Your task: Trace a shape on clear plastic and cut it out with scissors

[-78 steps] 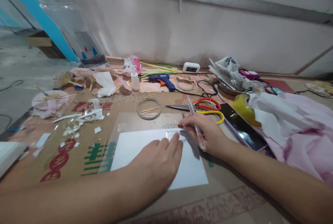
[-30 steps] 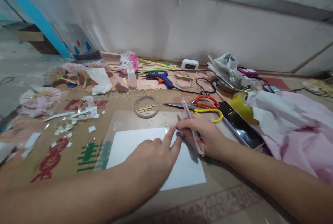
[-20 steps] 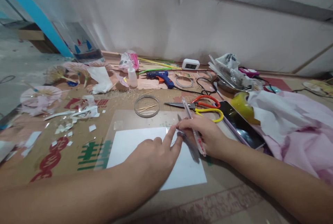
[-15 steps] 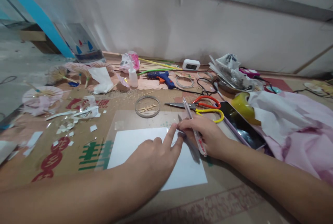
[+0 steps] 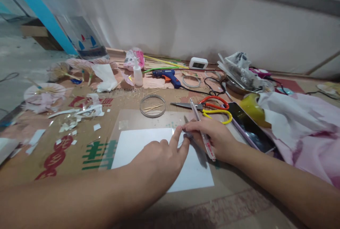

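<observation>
A white sheet of paper lies over a clear plastic sheet on flattened cardboard. My left hand rests on the paper, forefinger and thumb stretched apart near its far edge. Close beside those fingertips, my right hand is closed around a clear pen. The pen slants across the hand, one end pointing away from me; the right fingertips meet the paper's far edge and are partly hidden. Just beyond lie scissors with red and yellow handles, and a ring around several thin sticks.
A phone and pink-white cloth lie to the right, by yellow tape. Behind are a blue glue gun, a small bottle and a white clock. Paper scraps and small paper parasols lie left.
The whole view has shifted slightly, so things appear a little further right and higher. Both hands keep nearly the same place on the paper, and the pen stays in my right hand.
</observation>
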Demonstrator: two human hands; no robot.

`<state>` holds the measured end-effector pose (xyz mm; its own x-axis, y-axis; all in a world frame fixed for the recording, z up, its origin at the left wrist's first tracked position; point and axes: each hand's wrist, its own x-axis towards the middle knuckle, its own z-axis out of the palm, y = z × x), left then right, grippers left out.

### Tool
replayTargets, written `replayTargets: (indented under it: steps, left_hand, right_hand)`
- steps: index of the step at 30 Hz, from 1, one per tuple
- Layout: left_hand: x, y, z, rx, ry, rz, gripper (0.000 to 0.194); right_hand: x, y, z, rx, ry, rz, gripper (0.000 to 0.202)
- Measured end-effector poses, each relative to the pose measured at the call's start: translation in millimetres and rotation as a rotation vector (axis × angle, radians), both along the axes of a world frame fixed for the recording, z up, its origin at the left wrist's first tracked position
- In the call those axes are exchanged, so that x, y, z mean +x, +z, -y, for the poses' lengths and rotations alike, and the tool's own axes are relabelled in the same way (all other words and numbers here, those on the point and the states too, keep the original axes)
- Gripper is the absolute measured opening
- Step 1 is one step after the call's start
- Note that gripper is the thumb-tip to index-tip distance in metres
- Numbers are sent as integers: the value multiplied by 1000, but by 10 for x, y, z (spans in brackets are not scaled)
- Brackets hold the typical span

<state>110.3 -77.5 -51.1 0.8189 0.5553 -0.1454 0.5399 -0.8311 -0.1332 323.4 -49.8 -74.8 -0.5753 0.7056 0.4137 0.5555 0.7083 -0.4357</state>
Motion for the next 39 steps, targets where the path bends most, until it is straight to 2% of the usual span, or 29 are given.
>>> replayTargets:
  steps: [13,26,32,36,39]
  left_hand:
    - [-20,-12,41,72,13,30,57]
    - [13,46,20,-6,22,-48,61]
    - [7,63,11,5,30,-49,58]
    - [18,95,-13,-27,36,-107,50]
    - [30,105,-31,-48,39,-121,48]
  right_hand:
    - [-9,42,-1,-14,-1,54,12]
    - [-30,54,4,38,10,48,14]
    - [9,-7,-8,21,-6,53,15]
    - [8,-7,-6,-55,-44,-48,16]
    - [-8,42,9,-162,-147,-234,11]
